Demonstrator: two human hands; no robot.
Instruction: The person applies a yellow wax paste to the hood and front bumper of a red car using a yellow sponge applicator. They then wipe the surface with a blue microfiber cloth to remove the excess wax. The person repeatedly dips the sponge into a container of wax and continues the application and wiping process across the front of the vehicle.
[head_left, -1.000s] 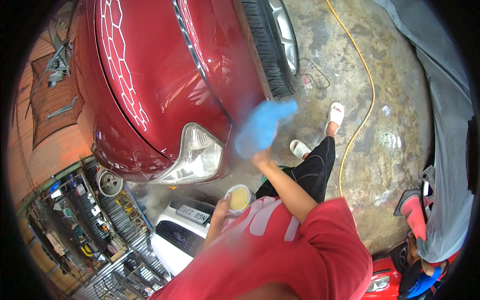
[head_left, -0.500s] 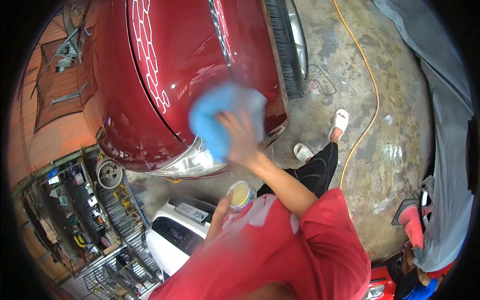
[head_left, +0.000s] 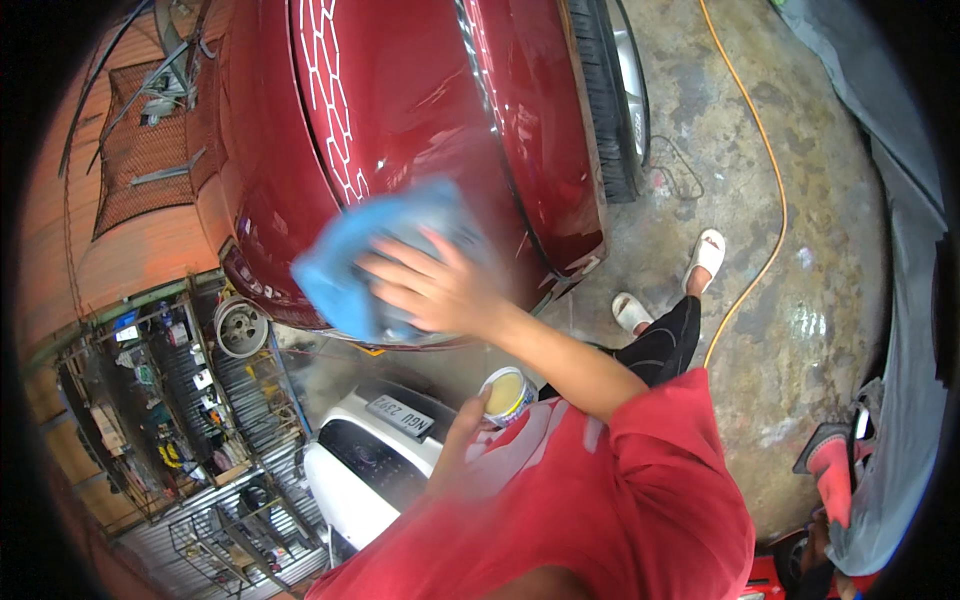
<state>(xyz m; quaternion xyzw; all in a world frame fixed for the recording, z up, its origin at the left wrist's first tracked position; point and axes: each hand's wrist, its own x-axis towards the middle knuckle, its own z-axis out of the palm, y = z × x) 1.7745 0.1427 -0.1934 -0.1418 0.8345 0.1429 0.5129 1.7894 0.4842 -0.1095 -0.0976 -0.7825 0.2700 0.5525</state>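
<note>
My right hand (head_left: 432,285) lies over a crumpled blue cloth (head_left: 335,268), fingers bent and slightly spread, holding it against the front corner of a dark red car (head_left: 430,120). Cloth and hand cover the headlight area and part of the hood's front edge; the cloth is a little blurred. Close to my chest, my left hand (head_left: 463,432) grips a small round open tub (head_left: 519,408). Pale yellow paste (head_left: 504,391) shows inside it. White line decals (head_left: 328,90) run along the hood.
A white car (head_left: 350,470) stands behind the tub. Metal shelves (head_left: 140,400) full of parts, with a wheel rim (head_left: 242,328) beside them, are at left. An orange hose (head_left: 772,180) crosses the concrete floor at right, near grey sheeting (head_left: 905,300) and a traffic cone (head_left: 830,475).
My right hand has swept the cloth left across the car's front corner, now over the headlight. My left hand still holds the tub. The whole view has shifted slightly.
</note>
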